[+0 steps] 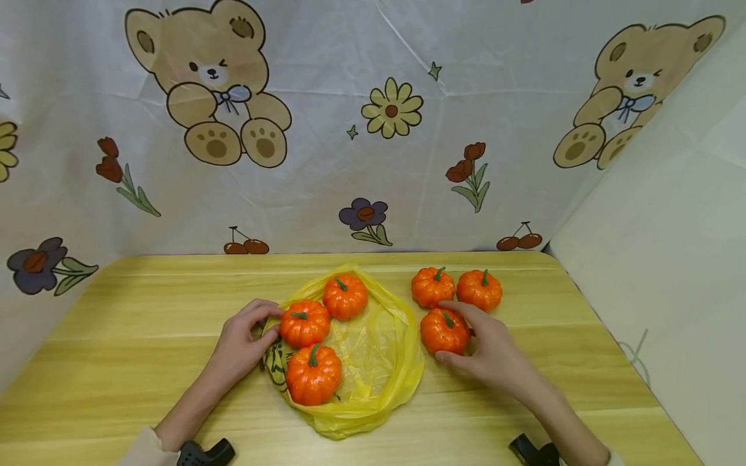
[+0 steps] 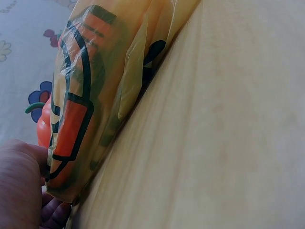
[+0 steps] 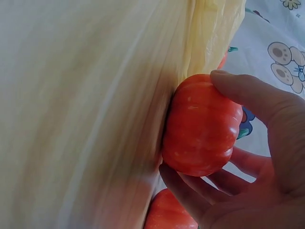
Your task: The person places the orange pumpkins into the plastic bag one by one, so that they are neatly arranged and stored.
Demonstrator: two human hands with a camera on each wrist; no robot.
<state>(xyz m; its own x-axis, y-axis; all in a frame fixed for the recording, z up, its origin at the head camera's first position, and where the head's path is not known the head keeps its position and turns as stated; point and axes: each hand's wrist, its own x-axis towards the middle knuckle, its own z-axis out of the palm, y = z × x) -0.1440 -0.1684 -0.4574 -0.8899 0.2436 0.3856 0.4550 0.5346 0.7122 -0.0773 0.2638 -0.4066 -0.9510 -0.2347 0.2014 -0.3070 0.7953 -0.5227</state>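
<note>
A yellow plastic bag [image 1: 373, 414] lies spread open on the table, dark print on its left side. Inside it, along the left and back, sit three small orange pumpkins with green stems: a front one [image 1: 313, 375], a left one [image 1: 305, 323] and a back one [image 1: 345, 298]. My left hand [image 1: 247, 336] holds the bag's left rim beside the left pumpkin; its fingertips are partly hidden behind the plastic in the left wrist view. To the right of the bag, my right hand [image 1: 486, 346] grips another pumpkin [image 3: 202, 126] between thumb and fingers, low at the tabletop.
Two more pumpkins, one [image 1: 432, 287] and another [image 1: 480, 290], stand behind the right hand. The wooden table [image 1: 146, 323] ends at a patterned cloth [image 1: 320, 162] at the back and a white wall [image 1: 658, 259] on the right.
</note>
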